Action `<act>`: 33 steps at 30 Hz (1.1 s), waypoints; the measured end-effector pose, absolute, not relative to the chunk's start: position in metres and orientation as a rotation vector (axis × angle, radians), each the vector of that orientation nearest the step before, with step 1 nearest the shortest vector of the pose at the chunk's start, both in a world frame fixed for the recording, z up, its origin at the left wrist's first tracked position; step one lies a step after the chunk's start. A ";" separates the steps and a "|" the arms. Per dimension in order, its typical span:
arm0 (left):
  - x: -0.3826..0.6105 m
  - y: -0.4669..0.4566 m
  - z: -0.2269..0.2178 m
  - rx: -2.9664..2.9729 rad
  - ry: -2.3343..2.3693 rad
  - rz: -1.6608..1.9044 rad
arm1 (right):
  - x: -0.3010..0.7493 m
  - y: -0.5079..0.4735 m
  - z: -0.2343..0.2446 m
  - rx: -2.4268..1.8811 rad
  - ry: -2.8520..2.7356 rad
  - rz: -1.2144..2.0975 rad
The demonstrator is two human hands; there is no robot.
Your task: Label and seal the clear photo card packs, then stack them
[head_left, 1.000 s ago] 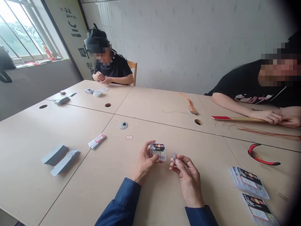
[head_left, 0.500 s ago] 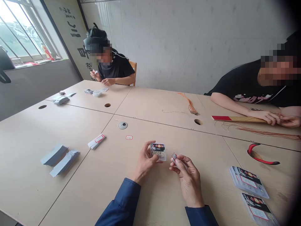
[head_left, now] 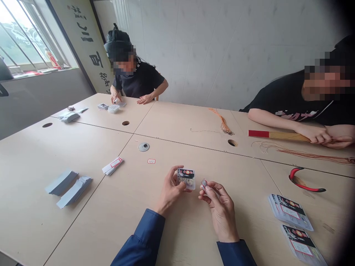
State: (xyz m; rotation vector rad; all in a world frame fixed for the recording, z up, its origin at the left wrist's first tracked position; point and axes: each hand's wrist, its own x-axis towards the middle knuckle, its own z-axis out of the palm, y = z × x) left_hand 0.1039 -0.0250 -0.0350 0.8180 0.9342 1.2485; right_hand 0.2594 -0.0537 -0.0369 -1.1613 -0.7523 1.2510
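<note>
While just apart, left hand tight around one clear packet, right hand tight around one small tag.

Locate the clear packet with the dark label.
Head view, centre: clear packet held by the left hand, just left of the small tag in the right hand.

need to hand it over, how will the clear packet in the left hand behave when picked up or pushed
The packet is probably light: the left hand holds it by fingertips alone. Its clear plastic face looks slippery, so it would likely slide, not roll, being flat.
</note>
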 end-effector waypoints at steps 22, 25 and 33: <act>0.104 -0.025 -0.040 0.862 0.905 1.250 | 0.258 -0.055 -0.036 -1.156 -0.772 1.257; 0.104 -0.025 -0.038 0.861 0.911 1.239 | 0.258 -0.055 -0.036 -1.157 -0.771 1.256; 0.105 -0.026 -0.035 0.857 0.948 1.225 | 0.259 -0.054 -0.035 -1.157 -0.779 1.255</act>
